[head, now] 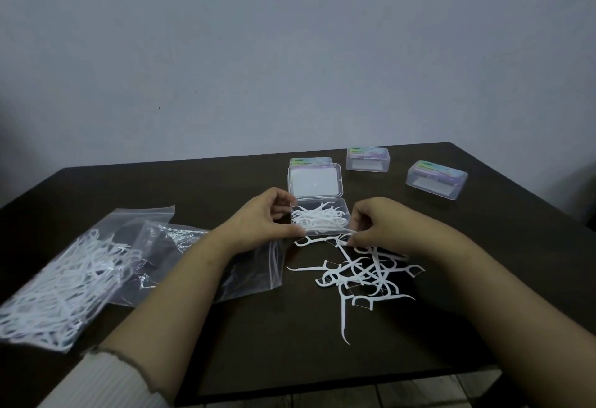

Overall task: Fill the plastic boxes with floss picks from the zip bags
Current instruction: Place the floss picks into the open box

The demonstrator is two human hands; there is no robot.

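Loose floss picks (361,273) lie tangled on the tabletop (290,336); right hand (377,223) pinches 1, left hand (264,219) steadies the open box (319,219). Snagged neighbours could drag along and spill.

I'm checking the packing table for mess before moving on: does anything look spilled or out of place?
Yes. A tangle of loose white floss picks lies scattered on the dark brown table, just in front of the open clear plastic box, neither boxed nor bagged. The right hand pinches one at the pile's edge.
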